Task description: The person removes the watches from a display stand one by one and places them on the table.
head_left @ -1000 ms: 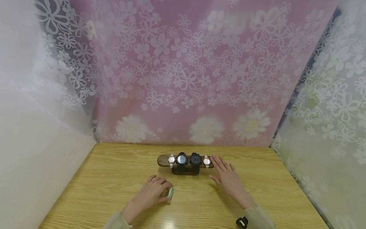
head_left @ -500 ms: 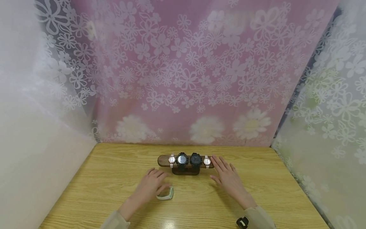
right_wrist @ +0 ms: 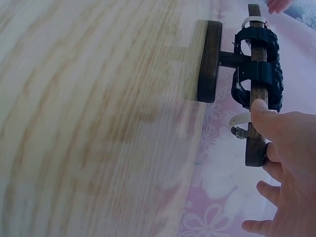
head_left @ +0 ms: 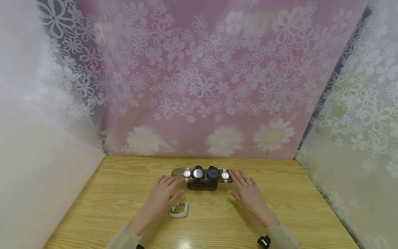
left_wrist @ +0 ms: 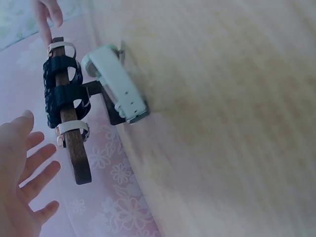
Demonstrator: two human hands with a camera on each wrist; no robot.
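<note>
A dark wooden watch stand (head_left: 178,173) stands upright near the back of the table. Along its bar sit two small white-strapped watches (head_left: 225,175) at the ends and two chunky black watches (head_left: 198,173) between them. My right hand (head_left: 249,196) rests its straight fingertips against the bar's right end. Near the left end hovers my left hand (head_left: 159,194), fingers spread and holding nothing; in the left wrist view there is a gap between that hand and the bar (left_wrist: 79,160). A mint-green watch (head_left: 179,215) lies on its side in front of the stand, its strap looped.
Beneath everything is a wood-grain table (head_left: 264,231). A pink flowered curtain (head_left: 199,86) closes off the back, with pale sheets on both sides. A black strap (head_left: 264,241) is by the right cuff.
My left hand has let go of the mint-green watch, leaving it on the table, and moved up and left toward the stand's left end. The right hand stays put.
</note>
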